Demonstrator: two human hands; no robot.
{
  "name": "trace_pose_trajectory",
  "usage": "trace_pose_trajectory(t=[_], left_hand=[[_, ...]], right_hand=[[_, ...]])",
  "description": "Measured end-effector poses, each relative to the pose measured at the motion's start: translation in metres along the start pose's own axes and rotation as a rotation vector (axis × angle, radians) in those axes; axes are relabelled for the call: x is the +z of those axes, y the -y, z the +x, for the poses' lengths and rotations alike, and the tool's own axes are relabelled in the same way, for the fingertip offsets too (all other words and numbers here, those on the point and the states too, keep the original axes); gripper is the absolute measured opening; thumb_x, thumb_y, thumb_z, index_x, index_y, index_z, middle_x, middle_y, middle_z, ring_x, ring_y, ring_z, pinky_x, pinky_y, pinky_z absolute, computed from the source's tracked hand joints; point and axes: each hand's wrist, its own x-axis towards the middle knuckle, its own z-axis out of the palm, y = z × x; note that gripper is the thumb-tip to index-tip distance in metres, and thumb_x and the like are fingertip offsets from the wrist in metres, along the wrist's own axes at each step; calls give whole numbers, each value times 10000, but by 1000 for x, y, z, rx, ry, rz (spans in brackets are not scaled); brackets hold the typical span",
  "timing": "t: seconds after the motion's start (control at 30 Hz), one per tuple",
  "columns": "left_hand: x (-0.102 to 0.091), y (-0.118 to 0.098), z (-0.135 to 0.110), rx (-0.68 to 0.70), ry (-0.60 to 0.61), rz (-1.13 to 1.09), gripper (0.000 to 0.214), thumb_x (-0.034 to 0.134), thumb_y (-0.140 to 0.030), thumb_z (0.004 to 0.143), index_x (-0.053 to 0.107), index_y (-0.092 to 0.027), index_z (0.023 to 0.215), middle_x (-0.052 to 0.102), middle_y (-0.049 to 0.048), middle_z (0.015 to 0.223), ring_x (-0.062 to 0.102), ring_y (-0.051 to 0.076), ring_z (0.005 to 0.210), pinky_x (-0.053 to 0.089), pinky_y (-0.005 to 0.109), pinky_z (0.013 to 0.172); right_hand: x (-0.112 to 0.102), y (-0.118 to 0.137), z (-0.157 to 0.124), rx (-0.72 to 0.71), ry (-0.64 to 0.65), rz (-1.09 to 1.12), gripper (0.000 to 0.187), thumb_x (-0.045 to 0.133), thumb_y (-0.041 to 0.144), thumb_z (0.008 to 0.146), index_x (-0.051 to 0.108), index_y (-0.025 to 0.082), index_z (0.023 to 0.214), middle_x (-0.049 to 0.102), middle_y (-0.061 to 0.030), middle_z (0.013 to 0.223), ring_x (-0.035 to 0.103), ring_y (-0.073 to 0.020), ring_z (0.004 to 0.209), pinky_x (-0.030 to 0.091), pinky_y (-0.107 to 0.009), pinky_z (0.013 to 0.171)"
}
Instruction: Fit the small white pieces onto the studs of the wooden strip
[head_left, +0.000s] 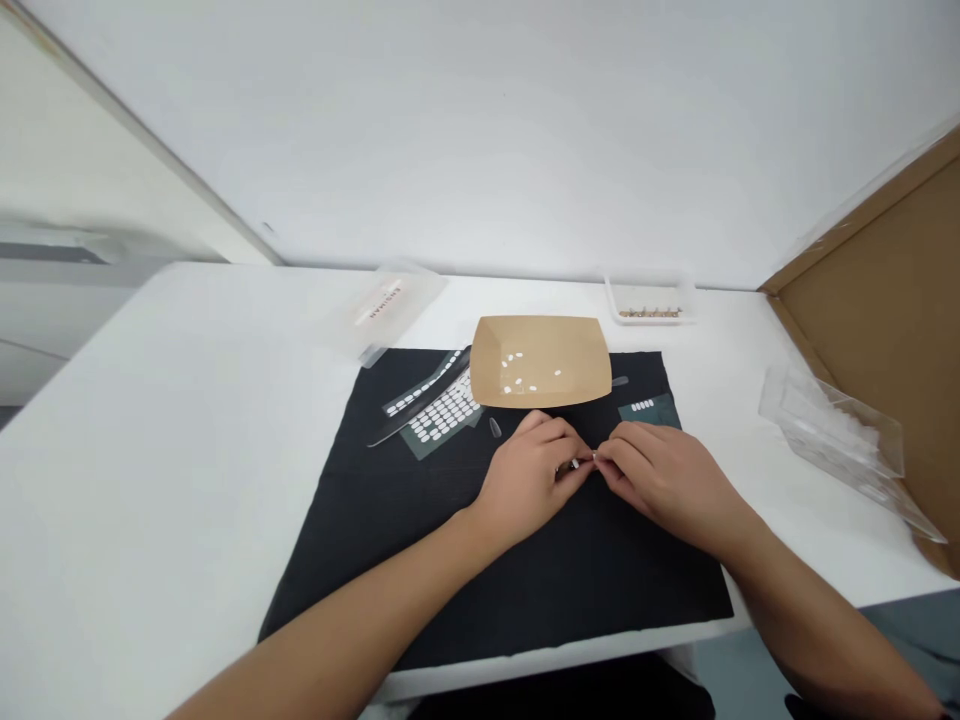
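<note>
My left hand (pixel 536 465) and my right hand (pixel 660 475) meet over the black cloth (pixel 562 590), fingertips pinched together. Between them shows a small pale piece (pixel 576 463), mostly hidden by the fingers; its kind I cannot make out. Both hands are closed around this spot. Just beyond them stands a brown paper tray (pixel 544 330) with several small white ovals inside. Left of it lies a sheet of white oval stickers (pixel 442 415), with dark tweezers (pixel 405 420) across it. A small clear tip-shaped piece (pixel 495 428) rests near my left hand.
A green sheet piece (pixel 649 411) with a few white ovals lies beyond my right hand. At the back are a frosted bag (pixel 397 300) and a clear box (pixel 651 300) holding small metal parts. Clear plastic packaging (pixel 840 430) and a cardboard box (pixel 885 330) stand at right.
</note>
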Motion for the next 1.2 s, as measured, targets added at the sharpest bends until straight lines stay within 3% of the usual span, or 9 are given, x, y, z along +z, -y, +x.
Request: trace_pose_trajectory(t=[0.57, 1.2], left_hand=[[1, 0, 0, 11, -13, 1, 84, 721, -249, 1009, 781, -202, 974, 766, 38, 978, 612, 217, 943, 536, 381, 869], [1, 0, 0, -4, -2, -10, 64, 729, -235, 999, 775, -210, 963, 768, 34, 987, 613, 220, 940, 525, 382, 867]], right_hand=[[-1, -3, -1, -21, -32, 13, 192, 535, 167, 1094, 668, 161, 956, 686, -55, 862, 636, -197, 765, 387, -340, 637], [1, -4, -3, -26, 28, -3, 197, 539, 206, 1116, 680, 167, 983, 677, -43, 868, 583, -190, 744, 320, -358, 648]])
